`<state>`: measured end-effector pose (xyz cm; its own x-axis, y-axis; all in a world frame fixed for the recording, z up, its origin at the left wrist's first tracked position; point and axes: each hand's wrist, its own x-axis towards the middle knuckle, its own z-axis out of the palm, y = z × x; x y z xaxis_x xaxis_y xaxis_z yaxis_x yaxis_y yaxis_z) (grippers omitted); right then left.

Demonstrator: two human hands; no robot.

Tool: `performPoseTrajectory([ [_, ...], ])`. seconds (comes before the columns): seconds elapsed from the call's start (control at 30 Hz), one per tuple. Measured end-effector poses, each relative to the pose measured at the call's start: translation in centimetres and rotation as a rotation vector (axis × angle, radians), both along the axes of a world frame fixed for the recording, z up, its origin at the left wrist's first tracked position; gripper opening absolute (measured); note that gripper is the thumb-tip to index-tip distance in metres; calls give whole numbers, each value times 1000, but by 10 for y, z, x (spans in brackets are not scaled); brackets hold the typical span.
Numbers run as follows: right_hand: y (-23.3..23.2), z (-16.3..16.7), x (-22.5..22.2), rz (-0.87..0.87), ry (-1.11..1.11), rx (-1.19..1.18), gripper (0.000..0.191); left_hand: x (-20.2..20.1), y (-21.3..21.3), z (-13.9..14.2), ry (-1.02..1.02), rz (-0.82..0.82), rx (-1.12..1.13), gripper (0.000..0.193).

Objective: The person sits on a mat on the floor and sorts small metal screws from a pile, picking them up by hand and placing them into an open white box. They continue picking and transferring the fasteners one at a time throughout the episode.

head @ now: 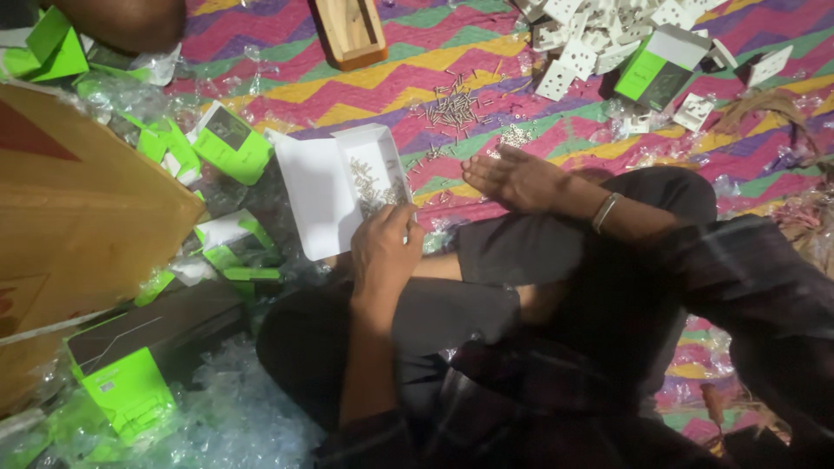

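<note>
My left hand (382, 252) grips the near edge of a small open white box (326, 187) that holds several small metal screws in its tray. My right hand (512, 178) lies flat on the colourful zigzag mat (452, 52), fingers stretched out toward the left, holding nothing; a metal bangle sits on that wrist. More loose screws (456, 108) are scattered on the mat just beyond the right hand. I sit cross-legged in dark trousers, and my knees lie under both arms.
White plastic socket plates (599, 35) are heaped at the top right beside a green and white carton (660, 65). A wooden box (352, 30) stands at the top. Green cartons (230, 139), clear plastic wrappers (234, 417) and a large cardboard box (78, 208) crowd the left.
</note>
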<state>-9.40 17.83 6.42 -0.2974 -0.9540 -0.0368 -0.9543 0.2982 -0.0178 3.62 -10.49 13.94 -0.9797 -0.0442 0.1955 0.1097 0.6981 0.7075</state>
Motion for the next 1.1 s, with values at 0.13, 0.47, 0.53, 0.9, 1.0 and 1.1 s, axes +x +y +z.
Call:
performPoseTrajectory([
  [0.13,16,14,-6,18,34,-62,45,-1,-1,-1,-5,-11,-2,18],
  [0.47,48,-12,-49,-376,-308,115,86,1,-1,7,-23,-13,-12,19],
  [0.53,48,-15,-47,-599,-542,156,100,0,-1,8,-25,-24,3,19],
  [0.9,15,-7,-16,-553,-679,304,110,1,-1,5,-47,-22,-33,18],
  [1.0,20,-6,-15,-611,-705,263,104,1,-1,4,-33,-16,-24,19],
  [1.1,25,-9,-23,-580,-455,117,92,2,-3,4,-31,-17,-22,19],
])
